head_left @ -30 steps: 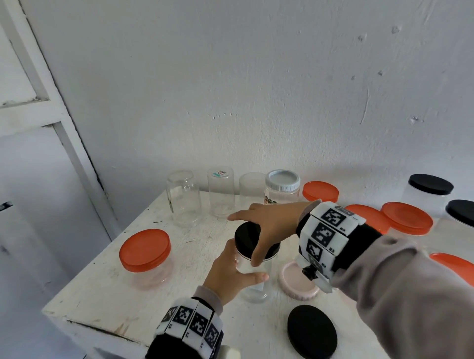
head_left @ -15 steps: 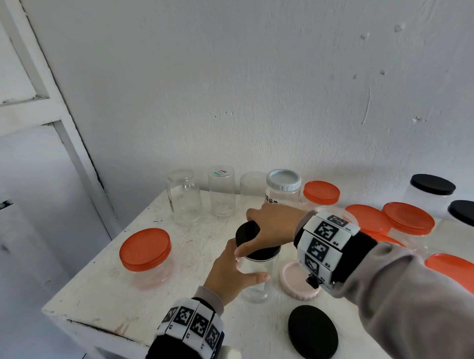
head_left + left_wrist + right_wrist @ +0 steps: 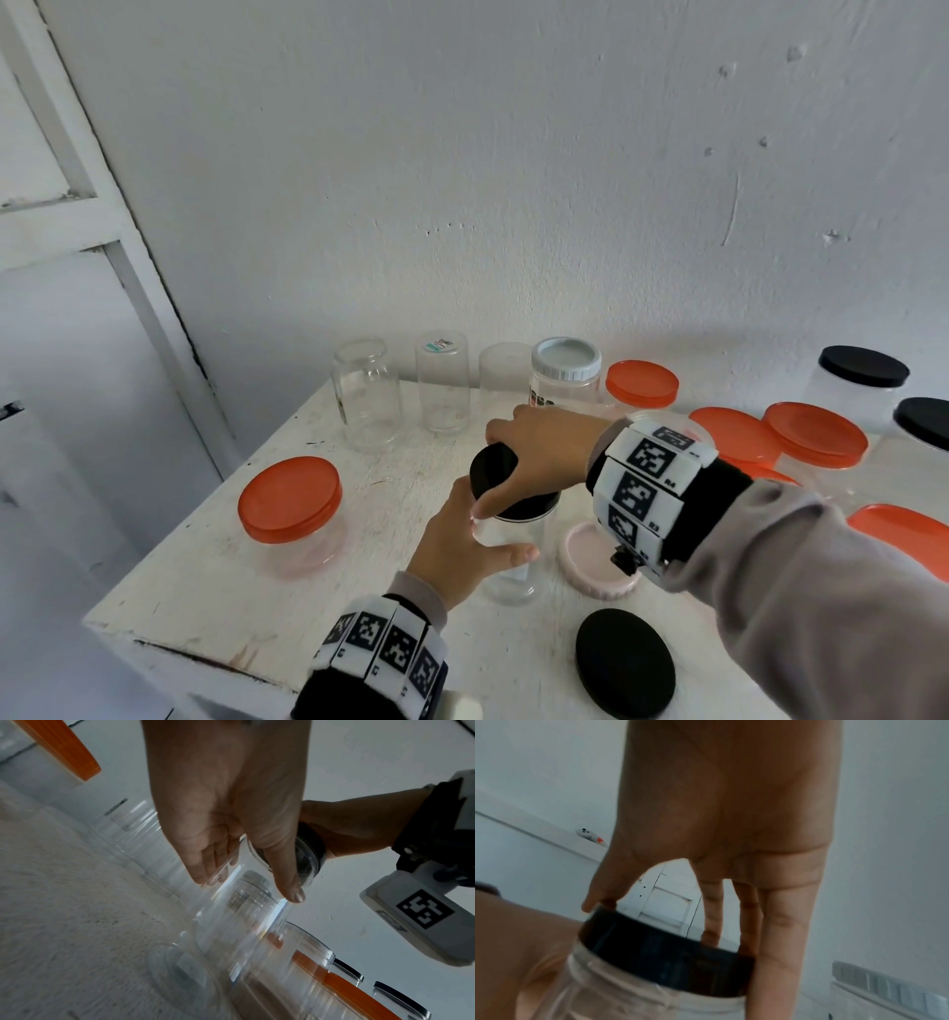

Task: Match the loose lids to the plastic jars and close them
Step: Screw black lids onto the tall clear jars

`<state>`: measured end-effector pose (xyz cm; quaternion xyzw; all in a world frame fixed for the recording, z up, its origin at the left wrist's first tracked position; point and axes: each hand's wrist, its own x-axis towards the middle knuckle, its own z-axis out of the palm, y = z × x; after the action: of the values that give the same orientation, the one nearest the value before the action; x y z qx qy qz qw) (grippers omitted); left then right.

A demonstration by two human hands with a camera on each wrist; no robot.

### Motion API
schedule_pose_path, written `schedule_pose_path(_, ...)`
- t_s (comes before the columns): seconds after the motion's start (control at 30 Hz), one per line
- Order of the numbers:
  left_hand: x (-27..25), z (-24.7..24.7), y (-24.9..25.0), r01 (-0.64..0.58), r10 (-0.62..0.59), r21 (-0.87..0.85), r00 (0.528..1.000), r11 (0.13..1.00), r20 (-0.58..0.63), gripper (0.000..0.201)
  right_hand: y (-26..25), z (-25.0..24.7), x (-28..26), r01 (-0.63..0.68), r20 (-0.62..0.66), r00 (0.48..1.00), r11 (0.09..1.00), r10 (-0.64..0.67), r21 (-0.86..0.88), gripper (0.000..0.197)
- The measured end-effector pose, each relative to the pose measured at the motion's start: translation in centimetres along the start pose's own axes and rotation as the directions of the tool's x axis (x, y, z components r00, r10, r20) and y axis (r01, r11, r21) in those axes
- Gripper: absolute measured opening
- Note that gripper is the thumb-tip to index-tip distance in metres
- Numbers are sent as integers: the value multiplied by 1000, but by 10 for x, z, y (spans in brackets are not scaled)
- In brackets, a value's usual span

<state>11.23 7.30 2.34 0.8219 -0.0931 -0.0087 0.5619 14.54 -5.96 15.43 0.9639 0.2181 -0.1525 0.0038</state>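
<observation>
A small clear plastic jar (image 3: 513, 570) stands on the white table (image 3: 328, 580) near its front. A black lid (image 3: 493, 467) sits on its mouth. My left hand (image 3: 462, 550) wraps around the jar's body, thumb across the front. From above, my right hand (image 3: 539, 452) grips the black lid (image 3: 659, 949) with thumb and fingers around its rim. In the left wrist view the jar (image 3: 246, 914) shows between my left hand's (image 3: 246, 880) fingers and thumb. A loose black lid (image 3: 624, 663) and a loose pink lid (image 3: 585, 565) lie to the right of the jar.
An orange-lidded jar (image 3: 290, 506) stands at the left. Three clear lidless jars (image 3: 367, 393) and a white-lidded jar (image 3: 565, 375) line the back wall. More orange-lidded (image 3: 814, 434) and black-lidded jars (image 3: 862, 380) crowd the right side. The table's front edge (image 3: 195, 663) is close.
My right hand has turned on the black lid, its thumb sweeping toward me and fingers curling round the rim. The left hand and the jar have stayed put.
</observation>
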Motion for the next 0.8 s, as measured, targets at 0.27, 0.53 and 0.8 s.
schedule_pose_path(0.27,0,0,3,-5,6,39,1000,999,-11,81,2,-10,-6,76,142,987,997,-76,3,87)
schedule_pose_path(0.53,-1,1,2,4,-4,-13,1000,1000,-1,76,-1,0,-1,-10,24,1000,1000,10,-16,83)
schedule_pose_path(0.8,-2,0,4,-10,10,18,1000,1000,-7,77,3,-7,-6,82,147,986,997,-83,14,88)
